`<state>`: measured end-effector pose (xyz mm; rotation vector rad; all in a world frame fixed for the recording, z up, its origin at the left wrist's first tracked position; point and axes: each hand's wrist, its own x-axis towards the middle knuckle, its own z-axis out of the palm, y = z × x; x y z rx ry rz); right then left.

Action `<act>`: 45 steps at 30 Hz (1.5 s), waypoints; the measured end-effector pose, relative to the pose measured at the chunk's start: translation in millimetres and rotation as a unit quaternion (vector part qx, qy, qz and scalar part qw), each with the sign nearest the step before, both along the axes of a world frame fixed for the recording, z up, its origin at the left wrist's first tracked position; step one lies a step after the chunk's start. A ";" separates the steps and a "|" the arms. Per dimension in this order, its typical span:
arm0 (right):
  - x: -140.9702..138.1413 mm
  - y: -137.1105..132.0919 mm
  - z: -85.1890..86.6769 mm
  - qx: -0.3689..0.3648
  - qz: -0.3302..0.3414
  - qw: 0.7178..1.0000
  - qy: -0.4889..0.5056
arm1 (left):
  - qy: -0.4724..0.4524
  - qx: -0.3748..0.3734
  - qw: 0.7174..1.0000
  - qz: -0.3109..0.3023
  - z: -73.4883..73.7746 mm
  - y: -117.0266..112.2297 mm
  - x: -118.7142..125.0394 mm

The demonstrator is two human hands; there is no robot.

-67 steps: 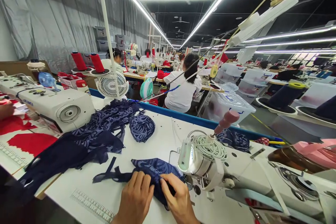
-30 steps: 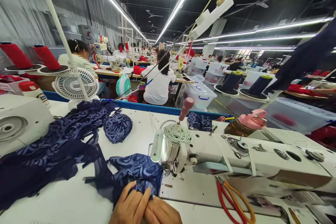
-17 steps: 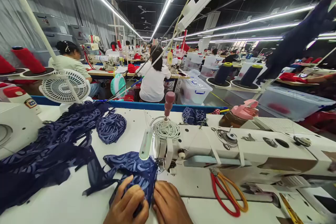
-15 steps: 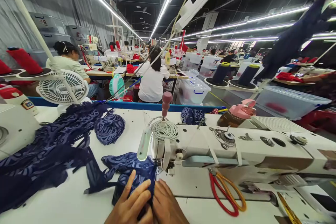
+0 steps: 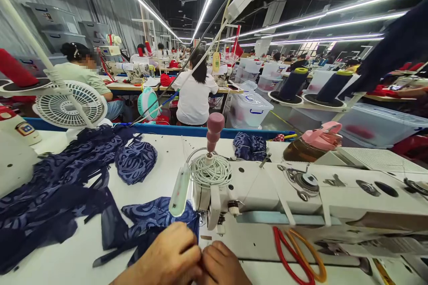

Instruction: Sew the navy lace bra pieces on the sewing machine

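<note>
A navy patterned fabric piece (image 5: pixel 157 211) lies under the sewing machine's needle area (image 5: pixel 202 218) and runs toward me beneath my left hand. My left hand (image 5: pixel 170 254) is closed, its fingers bent down at the near edge of the fabric. Right against it, my right hand (image 5: pixel 222 265) is closed too, fingertips curled toward the left thumb. The bit of fabric pinched between them is mostly hidden by the knuckles. A small lit lamp (image 5: pixel 179 191) hangs just above the fabric, left of the machine head.
Red-and-orange-handled scissors (image 5: pixel 294 254) lie right of my hands. Navy fabric strips (image 5: pixel 67 169) and a rounded cup piece (image 5: pixel 136 160) spread to the left. Behind the machine stand a pink-lidded bottle (image 5: pixel 317 140) and a bundled navy piece (image 5: pixel 250 146). Co-workers sit ahead.
My left hand has gone from spread fingers flat on the fabric to a closed grip. My right fingers have curled in beside it. The camera view has shifted slightly.
</note>
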<state>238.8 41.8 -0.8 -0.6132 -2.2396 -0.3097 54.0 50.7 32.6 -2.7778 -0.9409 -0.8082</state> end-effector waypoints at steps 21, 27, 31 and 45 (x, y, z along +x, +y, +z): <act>9.9 -1.6 16.0 -0.028 -0.022 0.999 0.014 | -0.093 -0.173 0.957 0.215 -22.5 23.6 5.1; 14.2 4.3 21.5 -0.064 -0.052 0.995 -0.052 | -0.098 -0.165 0.957 0.216 -25.9 23.6 4.1; 14.3 8.2 27.6 -0.032 -0.013 0.995 -0.089 | -0.102 -0.146 0.963 0.204 -21.1 22.6 2.7; 16.5 6.8 27.1 -0.046 -0.023 0.997 -0.053 | -0.014 -0.107 0.994 0.029 7.9 12.7 -18.9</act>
